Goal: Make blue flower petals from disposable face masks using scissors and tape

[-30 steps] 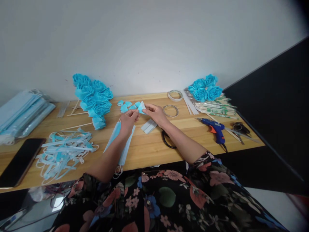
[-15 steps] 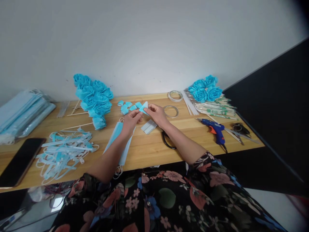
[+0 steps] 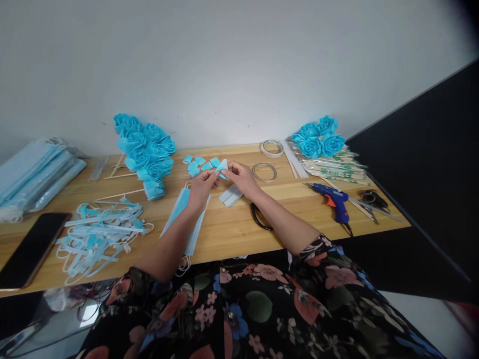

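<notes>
Both of my hands pinch one small blue fabric piece (image 3: 222,166) above the wooden table (image 3: 232,229). My left hand (image 3: 201,187) grips its left side, my right hand (image 3: 241,178) its right side, fingers closed on it. Just behind lie several folded blue petals (image 3: 197,165). Under my left forearm lies a flat blue face mask (image 3: 184,215). White folded strips (image 3: 231,195) rest below my right hand, and black scissors (image 3: 259,218) lie partly hidden by my right forearm.
Blue fabric roses on sticks lie at back left (image 3: 145,149) and back right (image 3: 318,138). Two tape rolls (image 3: 265,171), a blue glue gun (image 3: 335,199), wrapped sticks (image 3: 333,169), cut mask scraps (image 3: 99,232), a mask stack (image 3: 35,177) and a phone (image 3: 32,249) share the table.
My hands have shifted the blue piece slightly between the fingers; its tip sits a little lower and more folded. Everything else on the table stays put.
</notes>
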Available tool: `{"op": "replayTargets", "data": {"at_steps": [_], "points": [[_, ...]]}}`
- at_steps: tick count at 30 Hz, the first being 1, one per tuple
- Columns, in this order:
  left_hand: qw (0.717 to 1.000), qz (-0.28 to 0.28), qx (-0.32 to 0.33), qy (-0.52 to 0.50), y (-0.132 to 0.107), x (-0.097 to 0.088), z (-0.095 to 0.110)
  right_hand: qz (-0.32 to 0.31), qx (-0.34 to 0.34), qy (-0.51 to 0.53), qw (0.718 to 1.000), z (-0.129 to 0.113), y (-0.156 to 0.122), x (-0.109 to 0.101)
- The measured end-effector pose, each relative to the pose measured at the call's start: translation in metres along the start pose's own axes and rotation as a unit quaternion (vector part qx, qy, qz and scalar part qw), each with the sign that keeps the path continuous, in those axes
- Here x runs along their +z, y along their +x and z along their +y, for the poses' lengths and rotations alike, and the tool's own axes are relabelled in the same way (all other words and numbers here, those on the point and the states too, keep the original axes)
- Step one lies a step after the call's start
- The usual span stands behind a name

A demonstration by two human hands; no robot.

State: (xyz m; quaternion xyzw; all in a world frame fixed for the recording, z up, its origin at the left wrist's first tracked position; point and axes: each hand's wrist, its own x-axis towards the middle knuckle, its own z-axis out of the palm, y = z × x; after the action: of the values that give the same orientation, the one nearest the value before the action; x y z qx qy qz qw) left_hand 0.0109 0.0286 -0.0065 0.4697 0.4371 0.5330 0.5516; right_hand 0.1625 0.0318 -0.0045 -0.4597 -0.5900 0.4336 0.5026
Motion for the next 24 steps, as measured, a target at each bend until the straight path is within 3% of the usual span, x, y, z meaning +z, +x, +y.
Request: {"op": "replayTargets", "data": {"at_steps": [8,24], "points": [[0.999,0.029,0.028,0.015,0.0028,-0.0035,-0.0021,0.04,-0.019,0.042,0.998,-0.0048,-0.0006,-0.0015],[0.998,0.028,0.022,0.042,-0.0012,0.0013,0.002,0.032,-0.017,-0.04,0.999,-0.0049,-0.0011,0.0006]]}}
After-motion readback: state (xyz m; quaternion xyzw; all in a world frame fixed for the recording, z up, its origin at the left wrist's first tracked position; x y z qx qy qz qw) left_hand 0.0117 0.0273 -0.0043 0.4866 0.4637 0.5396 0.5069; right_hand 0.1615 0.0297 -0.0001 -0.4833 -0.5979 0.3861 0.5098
